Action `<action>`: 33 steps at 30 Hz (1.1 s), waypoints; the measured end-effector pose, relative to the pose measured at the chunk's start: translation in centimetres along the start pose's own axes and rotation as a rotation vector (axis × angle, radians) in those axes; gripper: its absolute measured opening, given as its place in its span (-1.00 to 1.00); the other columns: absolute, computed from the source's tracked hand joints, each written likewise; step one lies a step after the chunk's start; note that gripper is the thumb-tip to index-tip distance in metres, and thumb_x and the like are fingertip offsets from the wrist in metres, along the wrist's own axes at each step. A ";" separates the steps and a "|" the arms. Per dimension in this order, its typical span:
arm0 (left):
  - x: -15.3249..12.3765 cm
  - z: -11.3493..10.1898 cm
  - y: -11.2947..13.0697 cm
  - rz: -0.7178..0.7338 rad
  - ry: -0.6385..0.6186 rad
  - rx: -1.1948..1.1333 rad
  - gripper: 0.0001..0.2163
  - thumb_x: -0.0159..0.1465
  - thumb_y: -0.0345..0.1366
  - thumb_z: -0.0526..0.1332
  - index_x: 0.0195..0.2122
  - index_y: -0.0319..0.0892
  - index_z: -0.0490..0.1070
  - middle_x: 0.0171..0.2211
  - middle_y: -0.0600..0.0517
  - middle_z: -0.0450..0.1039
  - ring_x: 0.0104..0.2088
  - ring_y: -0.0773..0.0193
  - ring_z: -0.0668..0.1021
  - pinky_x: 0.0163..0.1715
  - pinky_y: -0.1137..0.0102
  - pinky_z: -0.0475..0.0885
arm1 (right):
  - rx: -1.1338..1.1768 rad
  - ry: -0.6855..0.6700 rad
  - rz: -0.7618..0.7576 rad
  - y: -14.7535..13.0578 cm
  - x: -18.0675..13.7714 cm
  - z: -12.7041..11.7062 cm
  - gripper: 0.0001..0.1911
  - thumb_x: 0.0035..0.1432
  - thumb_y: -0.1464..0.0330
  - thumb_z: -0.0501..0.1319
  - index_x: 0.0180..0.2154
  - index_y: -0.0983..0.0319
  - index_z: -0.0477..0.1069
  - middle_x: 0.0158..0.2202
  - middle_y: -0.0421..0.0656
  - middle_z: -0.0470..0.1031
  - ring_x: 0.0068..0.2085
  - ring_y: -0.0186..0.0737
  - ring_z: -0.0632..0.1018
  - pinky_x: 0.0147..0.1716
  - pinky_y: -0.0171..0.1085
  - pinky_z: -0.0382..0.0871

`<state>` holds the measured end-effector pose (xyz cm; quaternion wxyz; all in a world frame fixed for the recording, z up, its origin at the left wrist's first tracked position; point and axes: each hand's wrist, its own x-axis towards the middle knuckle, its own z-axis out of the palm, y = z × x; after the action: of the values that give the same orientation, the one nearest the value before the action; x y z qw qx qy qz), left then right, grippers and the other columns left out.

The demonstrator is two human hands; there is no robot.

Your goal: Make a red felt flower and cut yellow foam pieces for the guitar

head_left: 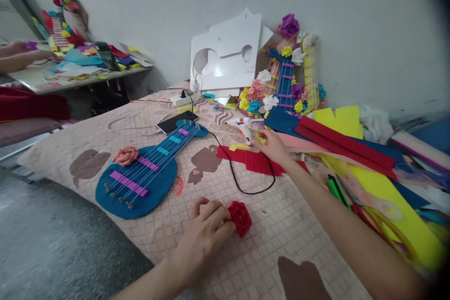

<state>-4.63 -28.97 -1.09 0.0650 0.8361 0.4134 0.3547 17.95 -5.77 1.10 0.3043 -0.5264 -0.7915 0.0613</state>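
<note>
My left hand (207, 227) is closed on a red crepe-paper rose (240, 218), pinching its left side just above the quilted tablecloth. My right hand (273, 146) reaches across to the white hot glue gun (243, 127), with fingertips right beside its handle. Those fingers are bent and a little apart; whether they touch the handle is hard to see. Left of my hands lies a blue paper-covered guitar (140, 176) with white strings and purple and light-blue strips. A salmon paper rose (125, 155) sits on its upper left edge.
Red paper strips (253, 160) and a black cord (236, 183) lie near my right hand. Scissors (355, 197) and a green marker (338, 191) rest among coloured paper under my right arm. Behind are a power strip (183, 99), finished guitars (286, 79) and white cut-out board (228, 51). Another person's hands (24, 54) work at the left table.
</note>
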 end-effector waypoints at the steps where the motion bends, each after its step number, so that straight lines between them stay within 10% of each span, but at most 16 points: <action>1: 0.0 0.0 0.0 0.000 -0.006 -0.005 -0.80 0.36 -0.41 0.04 -0.31 -0.12 0.43 -0.35 0.07 0.44 -0.24 0.26 0.38 -0.04 0.22 0.09 | 0.006 -0.028 0.004 0.0 1.3 0.8 -0.57 0.01 0.23 0.29 -0.13 0.37 0.43 -0.16 0.07 0.50 -0.10 0.00 0.47 -0.11 -0.10 0.35; 8: -0.1 -0.5 -0.2 -0.032 -0.059 -0.030 -0.73 0.40 -0.38 -0.05 -0.29 -0.11 0.43 -0.35 0.06 0.45 -0.23 0.25 0.38 0.00 0.19 0.08 | 0.055 -0.156 0.126 -0.9 5.4 4.2 -0.67 0.00 0.19 0.29 -0.33 0.35 0.49 -0.44 -0.06 0.55 -0.41 -0.15 0.51 -0.43 -0.29 0.30; 13: 0.0 -0.5 -0.2 -0.017 -0.054 -0.003 -0.75 0.39 -0.38 -0.04 -0.29 -0.12 0.42 -0.34 0.06 0.44 -0.22 0.25 0.38 0.03 0.18 0.07 | 0.105 -0.059 0.184 -1.7 4.5 2.3 -0.69 0.07 0.19 0.20 -0.40 0.34 0.47 -0.45 -0.03 0.54 -0.39 -0.10 0.52 -0.44 -0.25 0.30; 23: -0.1 -0.4 -0.2 -0.016 -0.086 0.027 -0.79 0.38 -0.39 0.02 -0.26 -0.11 0.45 -0.31 0.06 0.47 -0.19 0.26 0.40 0.04 0.17 0.05 | 0.183 0.024 0.128 -5.0 -9.1 -8.3 -0.71 0.09 0.07 0.23 -0.40 0.15 0.49 -0.51 -0.17 0.50 -0.44 -0.10 0.52 -0.45 -0.17 0.40; 33: 0.0 -0.5 -0.2 0.026 -0.076 0.058 -0.83 0.35 -0.42 0.07 -0.24 -0.11 0.46 -0.30 0.07 0.48 -0.15 0.27 0.41 0.01 0.20 0.08 | 0.182 -0.384 -0.116 -6.2 -18.4 -11.1 -0.81 0.15 0.15 0.21 -0.42 0.08 0.38 -0.49 -0.21 0.45 -0.49 -0.20 0.48 -0.63 -0.27 0.38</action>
<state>-5.12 -28.89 -0.78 0.0521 0.8557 0.4100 0.3114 23.88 -27.00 4.98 0.1973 -0.4292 -0.8551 0.2138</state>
